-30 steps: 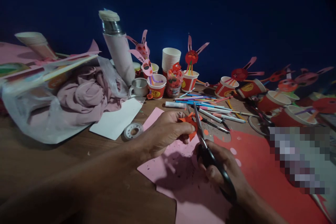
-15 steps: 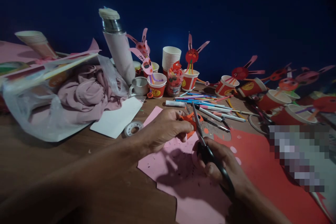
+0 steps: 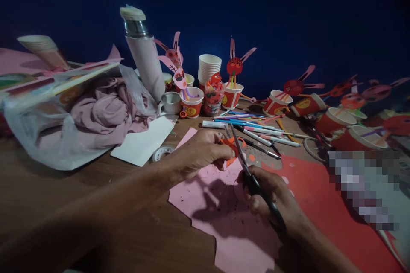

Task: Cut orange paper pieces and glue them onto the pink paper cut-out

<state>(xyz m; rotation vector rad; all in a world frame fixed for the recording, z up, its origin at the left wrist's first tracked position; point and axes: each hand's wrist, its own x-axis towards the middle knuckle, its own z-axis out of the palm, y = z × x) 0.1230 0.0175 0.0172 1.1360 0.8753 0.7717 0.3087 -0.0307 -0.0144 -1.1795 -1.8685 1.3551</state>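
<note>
Between the fingertips of my left hand [image 3: 205, 153] is a small piece of orange paper [image 3: 231, 148], pinched and partly hidden by the thumb. My right hand [image 3: 272, 194] grips black-handled scissors [image 3: 249, 175], their blades pointing away from me and slightly parted beside the orange paper. Under both hands lies a sheet of pink paper [image 3: 221, 217], cut along its left edge and strewn with tiny dark scraps. A red sheet [image 3: 326, 204] spreads out to the right, partly under my right forearm.
Pens and coloured sticks [image 3: 256, 127] lie beyond my hands. Behind them stand paper cups with rabbit-like figures [image 3: 191, 104], a cup of scraps [image 3: 213, 98] and stacked white cups [image 3: 209, 66]. Leftward are a tape roll [image 3: 162, 153], metal mug [image 3: 169, 104], leaning flask [image 3: 145, 62] and plastic bag [image 3: 54, 149].
The scissor blades stand slightly farther apart beside the orange paper. Both hands keep their holds, and the view has shifted very slightly.
</note>
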